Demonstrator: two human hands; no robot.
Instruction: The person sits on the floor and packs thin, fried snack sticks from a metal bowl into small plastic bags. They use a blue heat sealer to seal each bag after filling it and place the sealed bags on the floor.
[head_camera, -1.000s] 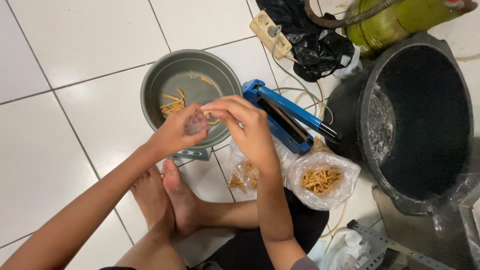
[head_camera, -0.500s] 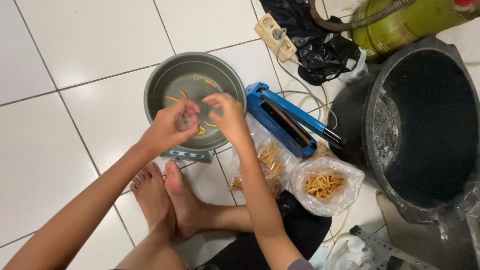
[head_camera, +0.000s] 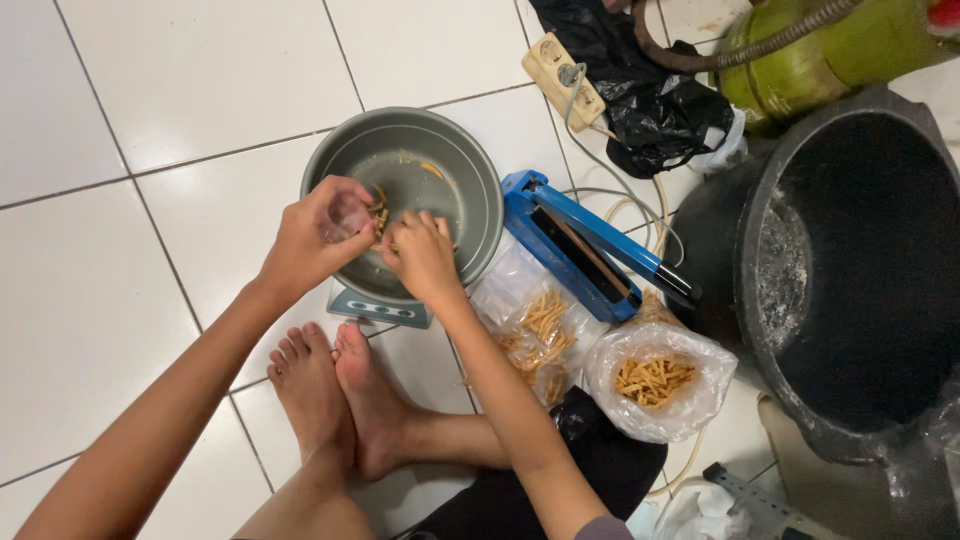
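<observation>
Two hands working over the bowl on the scale: left hand gripping a small clear bag, right hand pinching sticks into it. Few sticks remaining in bowl; filled bags lying beside the sealer.

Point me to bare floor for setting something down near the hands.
Bare tile lies left of the grey bowl and left hand, and above the bowl. Crowded to the right: right hand, blue heat sealer, bags of snack sticks, black pot, power strip.
</observation>
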